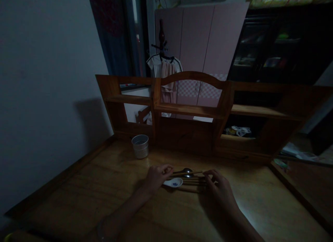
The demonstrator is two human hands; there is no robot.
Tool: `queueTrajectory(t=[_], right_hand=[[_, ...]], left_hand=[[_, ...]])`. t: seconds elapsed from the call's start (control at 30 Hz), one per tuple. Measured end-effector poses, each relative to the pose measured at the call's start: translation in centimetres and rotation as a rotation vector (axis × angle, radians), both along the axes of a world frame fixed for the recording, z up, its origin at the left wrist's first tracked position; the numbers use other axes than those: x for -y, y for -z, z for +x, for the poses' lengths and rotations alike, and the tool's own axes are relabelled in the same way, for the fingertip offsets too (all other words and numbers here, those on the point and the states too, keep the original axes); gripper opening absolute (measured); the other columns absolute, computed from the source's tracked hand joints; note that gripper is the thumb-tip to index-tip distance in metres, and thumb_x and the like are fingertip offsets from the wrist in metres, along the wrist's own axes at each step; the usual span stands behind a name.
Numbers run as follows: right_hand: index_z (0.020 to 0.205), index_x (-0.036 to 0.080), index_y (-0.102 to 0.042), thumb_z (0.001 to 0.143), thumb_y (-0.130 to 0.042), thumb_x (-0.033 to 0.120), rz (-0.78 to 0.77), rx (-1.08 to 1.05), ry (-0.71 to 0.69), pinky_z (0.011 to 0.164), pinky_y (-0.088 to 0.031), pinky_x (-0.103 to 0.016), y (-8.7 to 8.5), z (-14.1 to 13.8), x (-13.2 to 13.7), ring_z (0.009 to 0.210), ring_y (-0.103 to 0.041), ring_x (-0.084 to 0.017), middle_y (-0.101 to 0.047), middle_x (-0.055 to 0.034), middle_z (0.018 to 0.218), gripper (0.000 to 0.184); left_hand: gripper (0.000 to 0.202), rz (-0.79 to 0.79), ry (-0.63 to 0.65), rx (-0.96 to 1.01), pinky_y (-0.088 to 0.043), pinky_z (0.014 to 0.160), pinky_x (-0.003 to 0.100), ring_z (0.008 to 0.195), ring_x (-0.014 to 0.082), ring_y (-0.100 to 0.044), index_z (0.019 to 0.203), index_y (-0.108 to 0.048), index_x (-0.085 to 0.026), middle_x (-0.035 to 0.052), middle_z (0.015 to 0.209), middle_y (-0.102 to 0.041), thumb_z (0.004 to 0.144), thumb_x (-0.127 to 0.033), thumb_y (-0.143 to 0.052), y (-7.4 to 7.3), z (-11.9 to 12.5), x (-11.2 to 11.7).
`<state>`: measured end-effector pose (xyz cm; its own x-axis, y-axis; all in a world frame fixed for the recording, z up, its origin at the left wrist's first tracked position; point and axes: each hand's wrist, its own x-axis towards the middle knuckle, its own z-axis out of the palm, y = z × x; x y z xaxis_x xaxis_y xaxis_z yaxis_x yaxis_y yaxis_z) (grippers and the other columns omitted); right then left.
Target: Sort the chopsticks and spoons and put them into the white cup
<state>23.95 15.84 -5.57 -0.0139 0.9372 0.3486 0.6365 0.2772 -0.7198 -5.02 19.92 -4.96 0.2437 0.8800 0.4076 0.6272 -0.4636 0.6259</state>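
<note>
On the wooden desk (130, 207) lies a bundle of chopsticks (191, 181) beside a white ceramic spoon (173, 182) with a blue mark and a dark metal spoon (186, 170). My left hand (156, 178) rests at the left end of the pile, its fingers curled on one chopstick (188, 173). My right hand (218, 183) is at the right end, fingertips pinched on the same chopstick. The light is dim and small details are hard to see.
A small metal cup (140, 146) stands at the back left of the desk. A wooden shelf unit (192, 110) runs along the far edge. A wall closes the left side; a pink wardrobe (203, 41) and hanging clothes stand behind.
</note>
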Motion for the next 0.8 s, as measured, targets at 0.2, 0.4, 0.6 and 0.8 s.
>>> queueTrajectory(t=[0.2,0.4,0.6,0.8], right_hand=[[0.097,0.022,-0.064,0.092,-0.047,0.031,0.041,0.002,-0.004,0.066,-0.045,-0.03,-0.1,-0.1,0.2,0.075,-0.06,-0.02,-0.064,-0.0035,0.094,0.02],[0.096,0.021,-0.064,0.091,-0.047,0.03,0.068,-0.019,-0.012,0.067,-0.045,-0.03,0.0,0.0,0.4,0.075,-0.06,-0.02,-0.064,-0.0036,0.094,0.019],[0.094,0.02,-0.063,0.093,-0.045,0.032,0.08,-0.013,-0.025,0.068,-0.045,-0.031,-0.3,0.0,0.4,0.078,-0.06,-0.021,-0.063,-0.0053,0.094,0.021],[0.094,0.019,-0.063,0.092,-0.044,0.029,0.105,0.01,-0.029,0.067,-0.046,-0.031,-0.3,-0.2,0.7,0.074,-0.059,-0.02,-0.063,-0.0058,0.093,0.021]], left_hand=[[0.034,0.087,-0.226,0.135,-0.041,0.055,0.023,0.052,0.0129,-0.056,0.11,-0.069,-0.02,-0.0011,0.059,-0.061,0.092,-0.034,-0.045,-3.0,-0.4,0.6],[0.059,0.521,-0.499,0.349,-0.032,0.109,0.039,0.126,0.0228,-0.043,0.139,-0.04,-0.025,0.0062,0.134,-0.048,0.083,-0.026,-0.056,-9.0,-6.0,-2.3],[0.116,0.133,-0.651,0.299,-0.033,0.108,0.046,0.131,0.0327,-0.038,0.146,-0.019,-0.015,0.019,0.145,-0.034,0.055,-0.053,-0.081,-4.2,-12.3,-8.4],[0.121,0.025,-0.576,0.236,-0.039,0.103,0.041,0.13,0.0309,-0.042,0.146,-0.014,-0.013,0.0209,0.144,-0.038,0.053,-0.05,-0.083,-0.7,-12.1,-9.8]])
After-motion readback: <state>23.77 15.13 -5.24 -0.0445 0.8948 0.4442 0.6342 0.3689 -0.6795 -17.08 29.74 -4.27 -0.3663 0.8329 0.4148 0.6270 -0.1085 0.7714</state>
